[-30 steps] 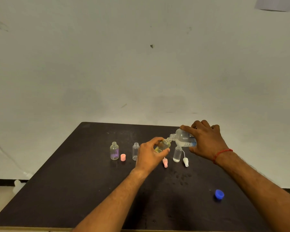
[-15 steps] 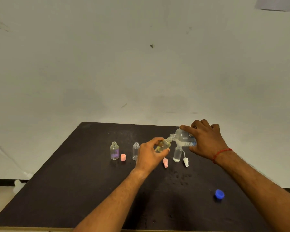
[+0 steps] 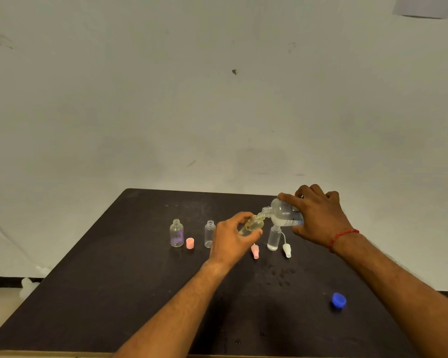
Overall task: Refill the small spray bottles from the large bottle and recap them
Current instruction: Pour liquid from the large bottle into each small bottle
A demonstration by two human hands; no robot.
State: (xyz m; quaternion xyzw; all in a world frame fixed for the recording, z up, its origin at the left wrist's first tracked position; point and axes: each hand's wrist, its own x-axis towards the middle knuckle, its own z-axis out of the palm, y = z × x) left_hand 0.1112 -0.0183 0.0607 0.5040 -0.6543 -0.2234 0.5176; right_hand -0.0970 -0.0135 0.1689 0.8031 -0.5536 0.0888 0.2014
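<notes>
My right hand (image 3: pixel 318 218) grips the large clear bottle (image 3: pixel 282 213), tipped to the left so its neck meets the mouth of a small yellowish bottle (image 3: pixel 252 224). My left hand (image 3: pixel 233 239) holds that small bottle tilted above the table. Three more small bottles stand uncapped: one with a purple label (image 3: pixel 176 233), a clear one (image 3: pixel 209 233) partly behind my left hand, and one (image 3: pixel 273 239) under the large bottle. Loose tops lie by them: a pink cap (image 3: pixel 189 243), a pink sprayer (image 3: pixel 255 251) and a white sprayer (image 3: pixel 286 249).
A blue cap (image 3: pixel 338 300) lies at the right front of the dark table (image 3: pixel 114 293). Wet drops (image 3: pixel 281 276) dot the table in front of the bottles. A pale wall rises behind the table's far edge.
</notes>
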